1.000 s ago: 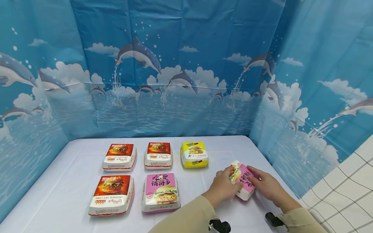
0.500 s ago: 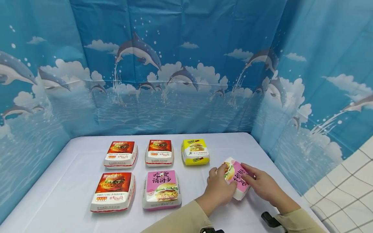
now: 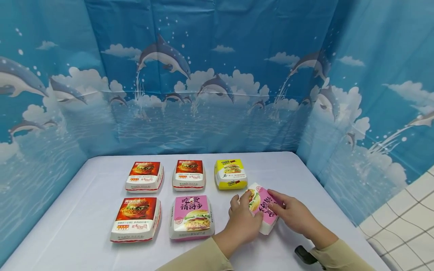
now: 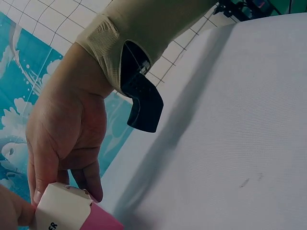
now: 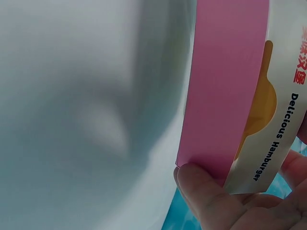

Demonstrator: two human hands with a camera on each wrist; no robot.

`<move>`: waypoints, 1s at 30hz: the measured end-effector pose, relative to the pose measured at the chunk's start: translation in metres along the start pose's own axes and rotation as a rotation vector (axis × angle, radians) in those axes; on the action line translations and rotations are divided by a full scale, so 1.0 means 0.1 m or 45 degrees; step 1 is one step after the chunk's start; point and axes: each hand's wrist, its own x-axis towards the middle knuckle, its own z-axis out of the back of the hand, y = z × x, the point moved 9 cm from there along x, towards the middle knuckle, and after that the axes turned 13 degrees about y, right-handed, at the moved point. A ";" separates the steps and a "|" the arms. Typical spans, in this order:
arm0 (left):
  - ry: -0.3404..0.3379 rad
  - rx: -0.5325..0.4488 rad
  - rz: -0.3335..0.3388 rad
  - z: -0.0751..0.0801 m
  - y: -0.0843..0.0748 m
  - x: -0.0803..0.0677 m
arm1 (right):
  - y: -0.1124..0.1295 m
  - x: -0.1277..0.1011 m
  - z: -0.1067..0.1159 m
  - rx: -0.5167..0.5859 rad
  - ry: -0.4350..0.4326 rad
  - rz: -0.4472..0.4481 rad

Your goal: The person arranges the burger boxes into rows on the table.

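Sliding leftward since a second ago, the pink box (image 3: 261, 207) is nearing the yellow box (image 3: 230, 174); we are gripping it between our left hand (image 3: 242, 222) and right hand (image 3: 291, 215).

Two bare hands: left hand (image 3: 242, 222), right hand (image 3: 292, 216). Beige long sleeves (image 3: 342, 259), ribbed cuffs. Black camera mount (image 4: 143, 108) strapped under right wrist.

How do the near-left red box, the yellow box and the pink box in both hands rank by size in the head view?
1. Near-left red box, looks largest, but it is closer to the camera.
2. Pink box in both hands, tilted and partly covered by the left hand and right hand, so unsure.
3. Yellow box, looks smallest, but farthest.
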 end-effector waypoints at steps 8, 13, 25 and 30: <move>-0.016 -0.004 0.032 0.10 0.13 -0.07 | 0.09 0.06 -0.11 -0.009 0.030 0.017; -0.028 -0.006 0.051 0.14 0.20 -0.09 | 0.14 0.10 -0.18 -0.049 0.057 0.017; -0.030 0.013 0.056 0.15 0.30 -0.08 | 0.11 0.20 -0.28 -0.062 0.087 0.013; -0.030 0.012 0.061 0.16 0.32 -0.08 | 0.10 0.22 -0.31 -0.073 0.094 0.006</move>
